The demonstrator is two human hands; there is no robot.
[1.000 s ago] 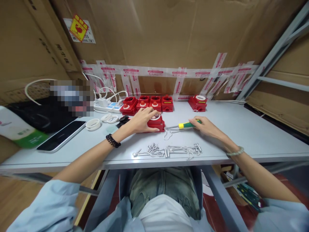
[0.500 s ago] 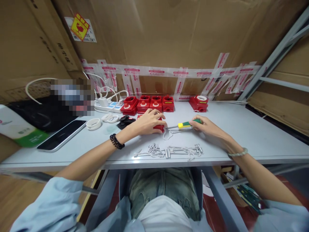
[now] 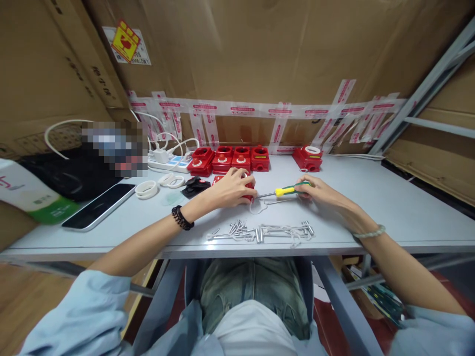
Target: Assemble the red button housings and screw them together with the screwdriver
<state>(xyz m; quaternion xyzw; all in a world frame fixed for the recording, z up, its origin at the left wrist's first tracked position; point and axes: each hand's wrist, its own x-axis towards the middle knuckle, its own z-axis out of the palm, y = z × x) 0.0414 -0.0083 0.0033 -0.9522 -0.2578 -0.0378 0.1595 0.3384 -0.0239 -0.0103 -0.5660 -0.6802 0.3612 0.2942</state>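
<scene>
Your two hands at a red box on the worktop (image 3: pixel 371 198)

Your left hand (image 3: pixel 232 188) covers the red box (image 3: pixel 249 190), fingers curled over its top and pressing it down. Right of the box, your right hand (image 3: pixel 319 190) pinches the green-and-yellow screwdriver (image 3: pixel 289 189), whose shaft lies level with its tip at the box's side. Nearer you than the box lies a scatter of screws (image 3: pixel 260 231); behind it stands a row of red boxes (image 3: pixel 230 158)

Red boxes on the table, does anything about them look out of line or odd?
One red box sits apart to the right, turned askew, unlike the neat row at the back. Screws lie loosely scattered near the table's front edge.
</scene>
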